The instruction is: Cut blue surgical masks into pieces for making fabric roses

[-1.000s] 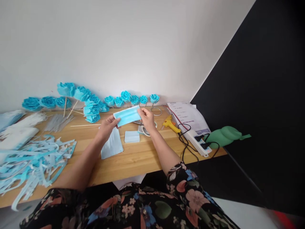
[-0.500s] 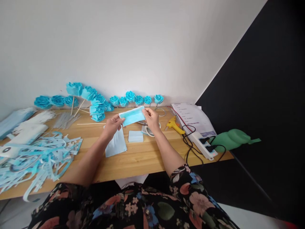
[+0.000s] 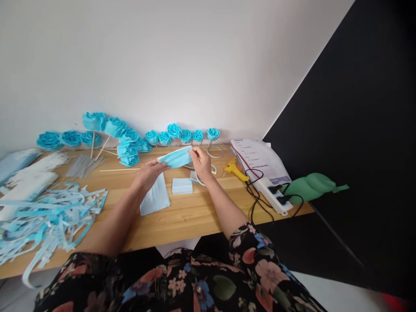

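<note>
Between my two hands, above the table, stretches a folded light-blue face-mask sheet (image 3: 177, 158). My left hand (image 3: 151, 170) pinches its left end, thumb on top. The right end is gripped by the thumb and fingers of my right hand (image 3: 200, 161). Below my left hand lies a pale blue mask sheet (image 3: 156, 197) flat on the wood. A small stack of cut pale squares (image 3: 182, 186) sits to its right. Scissors (image 3: 212, 169) with white handles lie partly hidden beneath my right hand.
Blue paper-like flowers (image 3: 128, 147) on sticks line the wall. Cut strips (image 3: 65, 212) pile at the left, beside thin clear sticks (image 3: 82, 166). On the right are a yellow glue gun (image 3: 236, 169), a power strip (image 3: 274, 197) with black cords, printed paper (image 3: 260, 158) and a green bag (image 3: 308, 188).
Both hands still hold the folded sheet. My left fingers now lie flatter along its lower left edge, and the sheet is tipped a little. The whole view has shifted slightly.
</note>
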The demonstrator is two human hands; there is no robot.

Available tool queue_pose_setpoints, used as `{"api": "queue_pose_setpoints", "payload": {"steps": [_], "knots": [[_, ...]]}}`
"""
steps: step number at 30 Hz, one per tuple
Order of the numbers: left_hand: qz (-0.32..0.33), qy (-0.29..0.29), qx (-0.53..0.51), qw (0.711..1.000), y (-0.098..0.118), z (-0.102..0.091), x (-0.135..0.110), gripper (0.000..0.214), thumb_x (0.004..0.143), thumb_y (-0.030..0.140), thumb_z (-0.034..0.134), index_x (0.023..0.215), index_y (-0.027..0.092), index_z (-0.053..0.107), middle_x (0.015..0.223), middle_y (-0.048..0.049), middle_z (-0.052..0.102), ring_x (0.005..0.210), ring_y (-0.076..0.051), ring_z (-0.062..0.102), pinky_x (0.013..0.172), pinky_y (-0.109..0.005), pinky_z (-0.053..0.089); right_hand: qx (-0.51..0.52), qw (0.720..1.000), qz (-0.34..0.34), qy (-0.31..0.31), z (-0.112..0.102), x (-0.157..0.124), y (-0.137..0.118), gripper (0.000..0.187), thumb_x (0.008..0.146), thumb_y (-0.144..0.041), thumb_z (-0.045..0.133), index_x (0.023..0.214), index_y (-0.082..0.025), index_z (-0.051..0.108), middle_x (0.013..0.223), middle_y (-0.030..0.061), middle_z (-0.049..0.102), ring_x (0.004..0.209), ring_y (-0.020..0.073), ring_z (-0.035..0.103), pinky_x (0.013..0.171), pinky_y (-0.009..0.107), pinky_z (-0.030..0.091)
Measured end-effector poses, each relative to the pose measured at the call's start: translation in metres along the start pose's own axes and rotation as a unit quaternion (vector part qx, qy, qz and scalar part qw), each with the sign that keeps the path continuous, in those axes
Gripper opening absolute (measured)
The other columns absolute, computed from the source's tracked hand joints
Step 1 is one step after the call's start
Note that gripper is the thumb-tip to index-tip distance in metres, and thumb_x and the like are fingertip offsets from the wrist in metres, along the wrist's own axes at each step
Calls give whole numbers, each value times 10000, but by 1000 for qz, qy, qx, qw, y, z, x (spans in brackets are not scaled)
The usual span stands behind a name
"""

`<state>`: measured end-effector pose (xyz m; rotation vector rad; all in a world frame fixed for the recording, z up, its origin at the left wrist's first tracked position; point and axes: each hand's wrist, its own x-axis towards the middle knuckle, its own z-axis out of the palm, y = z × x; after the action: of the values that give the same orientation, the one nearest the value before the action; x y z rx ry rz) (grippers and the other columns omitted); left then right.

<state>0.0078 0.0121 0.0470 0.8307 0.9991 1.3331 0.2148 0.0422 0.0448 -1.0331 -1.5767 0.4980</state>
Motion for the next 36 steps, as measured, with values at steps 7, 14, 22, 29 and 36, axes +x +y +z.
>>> {"api": "queue_pose_setpoints", "payload": {"steps": [7, 14, 22, 29, 36], "knots": [[65, -15, 38, 997, -6, 3, 0, 456, 563, 509, 919, 789, 162, 728, 788, -50, 727, 810, -216, 681, 778, -371, 570, 36, 999, 28, -8, 1, 0, 0, 363, 947, -540, 489, 794, -216, 550, 654, -28, 415, 647, 143, 388, 644, 269, 324], [111, -44, 89, 989, -11, -1, -4, 412, 649, 544, 871, 710, 190, 670, 710, -18, 696, 743, -197, 662, 753, -341, 543, 63, 997, 40, 24, 2, 2, 1, 346, 925, -517, 493, 772, -210, 538, 666, -29, 413, 651, 135, 385, 644, 264, 331], [125, -92, 111, 982, -5, 2, -11, 400, 684, 569, 842, 713, 211, 668, 689, -22, 702, 728, -205, 668, 801, -352, 525, 86, 995, 50, 26, -1, 4, 2, 355, 915, -535, 513, 792, -206, 568, 676, -22, 446, 671, 139, 406, 650, 265, 342], [116, -35, 81, 989, -5, 2, -6, 423, 621, 545, 876, 688, 196, 647, 702, -11, 689, 708, -190, 654, 716, -341, 550, 91, 995, 43, 19, 0, 2, 0, 348, 927, -513, 514, 766, -207, 558, 664, -27, 416, 661, 136, 392, 637, 265, 327], [109, 4, 62, 992, -10, 2, 0, 443, 593, 539, 889, 692, 167, 669, 700, 1, 656, 681, -153, 611, 655, -305, 556, 82, 996, 32, 12, 4, 1, 4, 346, 933, -500, 517, 758, -203, 552, 656, -28, 425, 641, 132, 385, 637, 265, 331]]}}
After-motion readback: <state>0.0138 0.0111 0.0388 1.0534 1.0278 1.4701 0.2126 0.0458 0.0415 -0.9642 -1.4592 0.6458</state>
